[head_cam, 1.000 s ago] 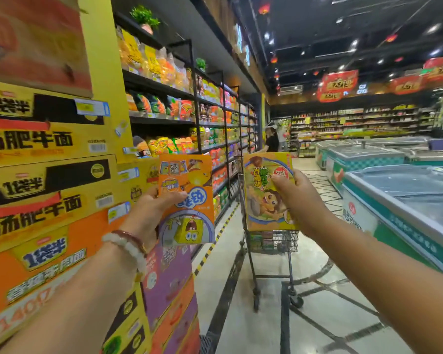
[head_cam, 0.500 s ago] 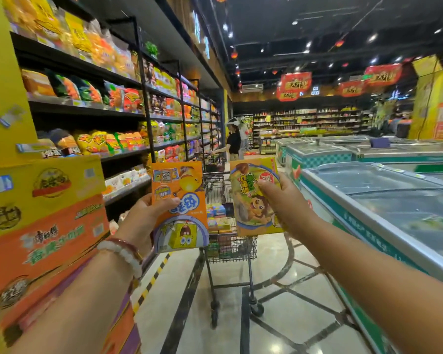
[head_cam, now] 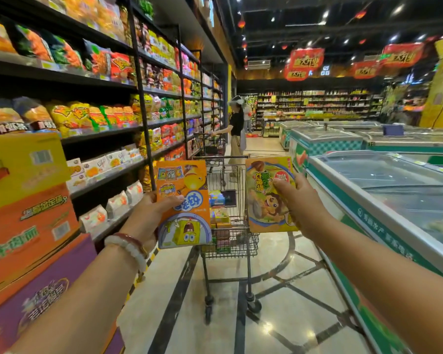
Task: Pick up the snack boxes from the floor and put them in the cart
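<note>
My left hand point(head_cam: 149, 215) grips an orange snack box point(head_cam: 183, 204) with a yellow cartoon figure, held upright at its left edge. My right hand point(head_cam: 298, 203) grips a yellow-green snack box point(head_cam: 265, 198) with a cartoon animal, also upright, by its right side. Between and just beyond the two boxes stands a wire shopping cart point(head_cam: 229, 247) in the aisle, with several small boxes inside its basket. Both boxes are held at about the height of the cart's rim, on either side of it.
Shelves of snack bags point(head_cam: 87, 118) run along the left. Stacked cartons point(head_cam: 28, 200) stand at the near left. Chest freezers point(head_cam: 384, 195) line the right. A person with another cart point(head_cam: 235, 131) stands farther down the aisle.
The view has moved forward past the stacked cartons, and the cart is now closer and centred between the two boxes. Both hands keep their hold on the boxes.
</note>
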A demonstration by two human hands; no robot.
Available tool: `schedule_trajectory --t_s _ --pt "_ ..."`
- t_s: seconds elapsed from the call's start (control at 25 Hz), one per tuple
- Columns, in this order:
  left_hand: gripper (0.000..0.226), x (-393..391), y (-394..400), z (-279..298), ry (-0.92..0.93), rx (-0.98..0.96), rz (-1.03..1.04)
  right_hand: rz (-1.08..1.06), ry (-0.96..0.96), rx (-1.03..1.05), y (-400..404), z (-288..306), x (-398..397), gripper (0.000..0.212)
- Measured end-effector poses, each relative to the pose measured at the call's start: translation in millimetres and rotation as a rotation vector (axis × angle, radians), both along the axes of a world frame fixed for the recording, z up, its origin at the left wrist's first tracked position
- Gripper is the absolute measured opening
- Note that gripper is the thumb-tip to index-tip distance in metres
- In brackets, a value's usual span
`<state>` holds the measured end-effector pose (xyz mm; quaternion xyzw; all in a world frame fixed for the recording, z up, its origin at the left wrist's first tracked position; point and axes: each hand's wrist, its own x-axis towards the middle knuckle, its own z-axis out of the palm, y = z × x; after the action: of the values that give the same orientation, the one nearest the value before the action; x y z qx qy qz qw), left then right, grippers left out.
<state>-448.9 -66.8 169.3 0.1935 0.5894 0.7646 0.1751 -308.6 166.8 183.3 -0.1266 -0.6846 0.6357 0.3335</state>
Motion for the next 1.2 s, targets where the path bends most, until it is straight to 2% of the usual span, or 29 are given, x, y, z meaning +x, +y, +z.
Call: schedule_trajectory --t_s 0.12,0.24,0.36,0.48,0.76,0.92,1.12,1.2 --pt "0.043 -51.1 21.8 -7.4 -0.018 0.005 -0.036 -0.038 -0.024 0.014 16.3 -7.6 -48.2 0.019" --pt "0.057 -107.1 42.1 -9.5 -0.025 0.002 -0.068 -0.06 -0.043 0.022 31.8 -7.6 -99.4 0.023" --pt "0.048 -154.9 64.8 -14.5 -0.026 0.004 -0.096 -0.052 -0.042 -0.013 50.4 -13.6 -142.6 0.029" --pt "0.05 -189.6 88.7 -27.5 -0.062 0.016 -0.126 -0.07 -0.072 -0.037 69.8 -25.2 -175.5 0.033" --pt "0.04 -265.9 161.0 -53.0 -0.074 0.008 -0.159 -0.047 -0.091 -0.061 131.8 -46.4 -254.8 0.031" --pt "0.058 -314.5 209.2 -60.6 -0.105 0.02 -0.148 -0.006 -0.088 -0.009 182.9 -53.7 -301.3 0.029" --pt "0.06 -368.2 256.6 -62.9 -0.07 0.008 -0.141 0.061 -0.097 -0.02 236.4 -52.6 -356.7 0.03" --pt "0.07 -384.1 269.4 -69.8 -0.074 0.001 -0.142 0.078 -0.118 -0.027 251.1 -56.9 -377.5 0.028"
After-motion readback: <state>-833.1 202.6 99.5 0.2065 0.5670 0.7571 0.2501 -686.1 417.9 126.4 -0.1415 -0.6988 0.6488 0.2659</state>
